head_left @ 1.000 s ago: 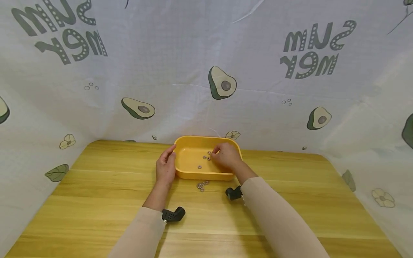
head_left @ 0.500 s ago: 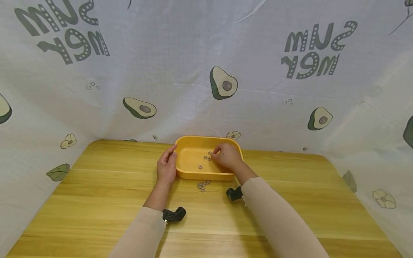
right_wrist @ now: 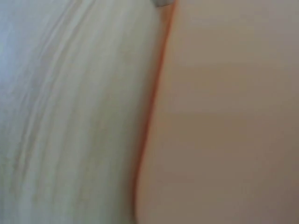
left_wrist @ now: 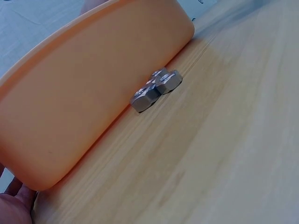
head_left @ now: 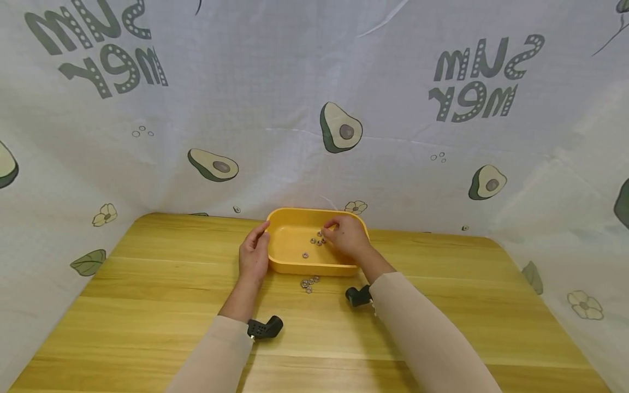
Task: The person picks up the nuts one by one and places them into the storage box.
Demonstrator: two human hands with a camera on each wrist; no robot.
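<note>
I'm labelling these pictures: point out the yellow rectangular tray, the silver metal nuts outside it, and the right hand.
Yellow rectangular tray [head_left: 291, 240]: head view, bare floor.
Silver metal nuts [left_wrist: 145, 101]: left wrist view, side of the leftmost.
Right hand [head_left: 346, 237]: head view, its back.

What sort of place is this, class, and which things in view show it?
Probably a tabletop workspace arranged for filming: a wood-grain table, a printed cloth hung behind it like a backdrop, and black wrist devices that look like small cameras.
</note>
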